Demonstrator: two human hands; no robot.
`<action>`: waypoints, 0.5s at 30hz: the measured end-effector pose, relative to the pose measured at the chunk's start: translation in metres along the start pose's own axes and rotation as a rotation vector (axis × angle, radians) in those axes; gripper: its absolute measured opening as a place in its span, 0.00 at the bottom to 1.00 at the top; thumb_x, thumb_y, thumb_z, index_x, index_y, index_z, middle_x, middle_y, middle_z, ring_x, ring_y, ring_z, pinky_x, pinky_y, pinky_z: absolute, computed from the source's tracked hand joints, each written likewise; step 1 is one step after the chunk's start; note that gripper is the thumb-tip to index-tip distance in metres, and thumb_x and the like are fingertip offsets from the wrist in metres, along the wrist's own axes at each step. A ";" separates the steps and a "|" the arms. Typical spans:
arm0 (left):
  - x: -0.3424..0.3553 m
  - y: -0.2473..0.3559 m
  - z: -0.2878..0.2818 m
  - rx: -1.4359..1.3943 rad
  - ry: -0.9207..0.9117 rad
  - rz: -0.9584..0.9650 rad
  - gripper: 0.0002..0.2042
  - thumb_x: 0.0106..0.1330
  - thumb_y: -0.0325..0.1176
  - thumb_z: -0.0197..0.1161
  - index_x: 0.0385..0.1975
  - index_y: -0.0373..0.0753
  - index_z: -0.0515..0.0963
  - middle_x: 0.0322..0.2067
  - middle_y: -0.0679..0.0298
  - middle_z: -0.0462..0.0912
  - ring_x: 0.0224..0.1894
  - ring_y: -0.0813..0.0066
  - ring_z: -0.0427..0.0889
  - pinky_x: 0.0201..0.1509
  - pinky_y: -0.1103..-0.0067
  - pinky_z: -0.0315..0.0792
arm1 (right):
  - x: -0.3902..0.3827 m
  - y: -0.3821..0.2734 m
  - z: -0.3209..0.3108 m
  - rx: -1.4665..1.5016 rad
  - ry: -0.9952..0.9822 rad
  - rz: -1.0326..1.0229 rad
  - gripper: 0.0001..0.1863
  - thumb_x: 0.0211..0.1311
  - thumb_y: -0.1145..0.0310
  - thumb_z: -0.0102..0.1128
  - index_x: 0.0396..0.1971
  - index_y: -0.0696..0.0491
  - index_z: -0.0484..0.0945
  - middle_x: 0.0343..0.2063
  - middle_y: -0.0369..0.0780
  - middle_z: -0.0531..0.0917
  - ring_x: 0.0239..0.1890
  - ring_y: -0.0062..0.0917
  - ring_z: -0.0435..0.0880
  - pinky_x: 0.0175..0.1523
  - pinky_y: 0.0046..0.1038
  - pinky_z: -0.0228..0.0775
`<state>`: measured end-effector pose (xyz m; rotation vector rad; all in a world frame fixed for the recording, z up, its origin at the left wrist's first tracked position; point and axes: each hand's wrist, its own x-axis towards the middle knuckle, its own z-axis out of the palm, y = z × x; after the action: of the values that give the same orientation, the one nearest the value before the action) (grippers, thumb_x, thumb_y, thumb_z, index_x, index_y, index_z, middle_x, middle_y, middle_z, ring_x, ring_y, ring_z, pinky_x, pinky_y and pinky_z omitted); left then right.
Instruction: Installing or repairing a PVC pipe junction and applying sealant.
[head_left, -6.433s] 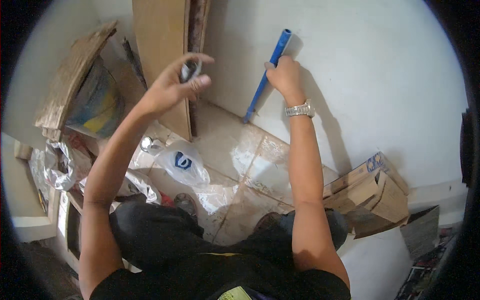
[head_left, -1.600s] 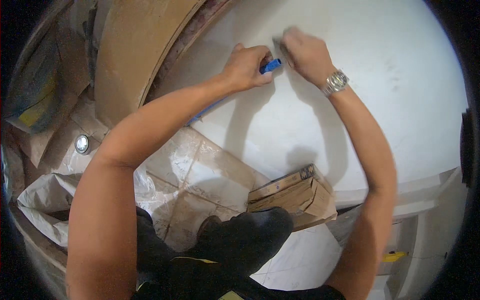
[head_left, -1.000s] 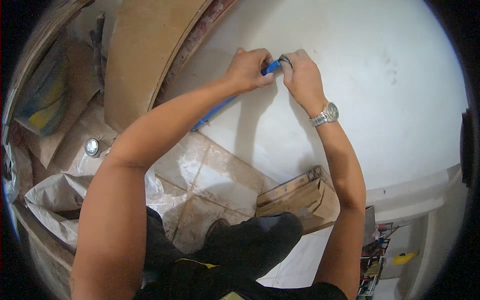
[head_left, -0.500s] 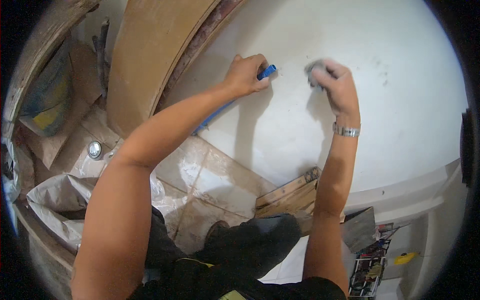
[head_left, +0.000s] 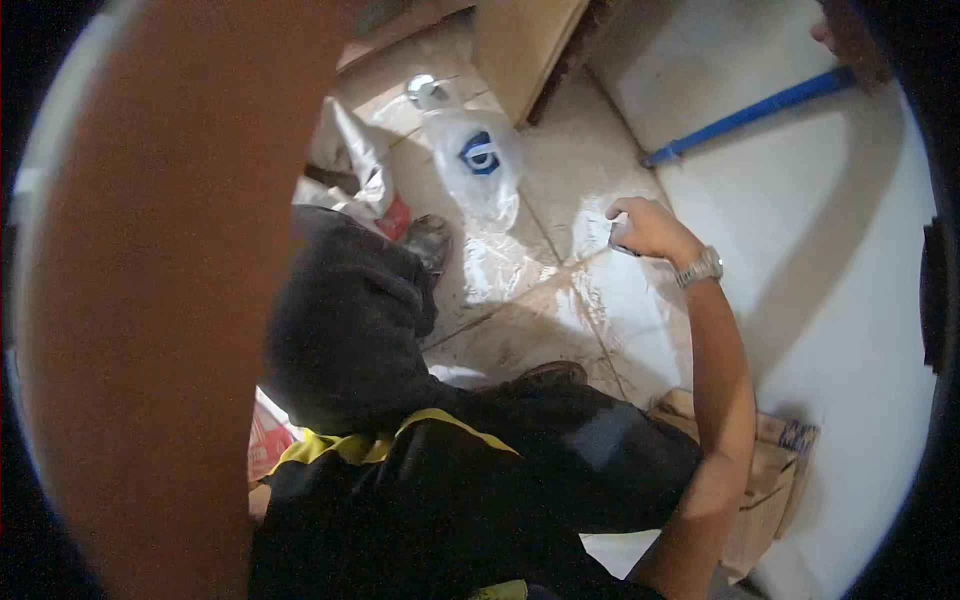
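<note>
My left forearm (head_left: 180, 300) fills the left side and runs out over the top edge. At the upper right rim part of my left hand (head_left: 858, 45) shows, dark and cut off, closed at the upper end of a blue pipe (head_left: 755, 118). The pipe slants along the white wall down to the floor's edge. Low over the tiles, my right hand (head_left: 657, 232), with a metal watch (head_left: 703, 267) on its wrist, has its fingers curled round something small and greyish with a dark edge, mostly hidden.
A clear plastic bag (head_left: 478, 165) with a blue mark lies on the dusty tiles, beside a round tin (head_left: 425, 92). A wooden panel (head_left: 520, 50) stands behind. Near my right forearm, a cardboard box (head_left: 775, 470) leans by the white wall (head_left: 840, 330). A pale sack (head_left: 350, 165) is by my foot.
My view has swung down and left toward the floor. My right hand has come down from the wall to over the tiles. My left arm now looms close and large.
</note>
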<state>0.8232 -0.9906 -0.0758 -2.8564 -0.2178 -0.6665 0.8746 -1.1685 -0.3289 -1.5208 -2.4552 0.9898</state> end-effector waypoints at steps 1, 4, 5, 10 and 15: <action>-0.007 0.002 0.000 0.012 -0.041 0.008 0.22 0.65 0.48 0.63 0.54 0.44 0.75 0.45 0.53 0.82 0.43 0.54 0.83 0.46 0.58 0.78 | 0.018 0.001 0.008 0.009 -0.085 0.048 0.15 0.51 0.62 0.61 0.35 0.56 0.83 0.32 0.52 0.86 0.37 0.45 0.85 0.43 0.40 0.77; -0.025 0.011 -0.016 0.054 -0.116 0.029 0.24 0.64 0.48 0.64 0.56 0.43 0.74 0.45 0.52 0.82 0.44 0.53 0.83 0.47 0.58 0.78 | 0.077 -0.047 -0.006 -0.029 -0.350 0.148 0.16 0.50 0.64 0.65 0.38 0.56 0.82 0.32 0.49 0.85 0.35 0.40 0.85 0.43 0.37 0.76; -0.031 0.015 -0.023 0.061 -0.131 0.033 0.24 0.64 0.48 0.64 0.57 0.43 0.73 0.46 0.51 0.82 0.45 0.53 0.83 0.47 0.58 0.78 | 0.091 -0.053 -0.003 -0.033 -0.355 0.129 0.16 0.50 0.64 0.65 0.38 0.56 0.82 0.32 0.49 0.85 0.35 0.40 0.85 0.43 0.37 0.76; -0.089 0.023 -0.053 0.074 -0.198 0.059 0.28 0.63 0.48 0.65 0.59 0.42 0.70 0.46 0.49 0.81 0.47 0.52 0.83 0.48 0.57 0.78 | 0.115 -0.109 0.005 0.063 -0.230 -0.158 0.16 0.51 0.65 0.61 0.40 0.55 0.82 0.33 0.48 0.85 0.36 0.41 0.85 0.43 0.38 0.75; -0.204 0.013 -0.059 0.091 -0.312 -0.007 0.31 0.62 0.48 0.67 0.62 0.41 0.67 0.47 0.47 0.81 0.49 0.51 0.83 0.49 0.57 0.77 | 0.087 -0.113 0.023 0.104 -0.273 -0.241 0.15 0.54 0.68 0.53 0.39 0.57 0.81 0.38 0.52 0.84 0.41 0.44 0.83 0.49 0.40 0.74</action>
<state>0.6194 -1.0367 -0.1177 -2.8575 -0.2954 -0.2023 0.7346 -1.1407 -0.3055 -1.0882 -2.6341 1.3259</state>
